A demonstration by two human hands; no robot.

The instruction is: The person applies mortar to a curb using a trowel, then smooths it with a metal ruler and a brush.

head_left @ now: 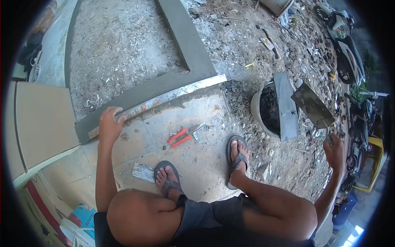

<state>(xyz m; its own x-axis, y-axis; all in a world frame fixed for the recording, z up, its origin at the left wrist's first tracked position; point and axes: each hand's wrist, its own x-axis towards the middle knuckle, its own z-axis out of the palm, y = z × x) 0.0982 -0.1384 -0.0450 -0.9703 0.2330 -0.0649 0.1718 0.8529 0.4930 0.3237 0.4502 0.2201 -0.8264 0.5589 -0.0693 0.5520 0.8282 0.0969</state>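
Note:
My left hand (pixel 110 125) is at the left end of a long, mortar-stained straightedge (pixel 177 93), its fingers and thumb closed about the strip. The straightedge lies along the near side of a smooth, wet-looking grey mortar border (pixel 135 94). Out to the right, the fingers of my right hand (pixel 335 150) are curled, with a flat rectangular plastering trowel (pixel 312 106) just beyond them; its grip is hidden. Beside the trowel, a grey board (pixel 286 106) rests across a bucket (pixel 256 105) with dark contents.
Red-handled pliers (pixel 179 138) and a small block (pixel 143 172) lie on the floor by my sandalled feet. A hammer (pixel 269 42) lies on rubble farther off. Cardboard-coloured panels (pixel 43 121) stand at left. Motorbikes (pixel 347 59) are parked at far right.

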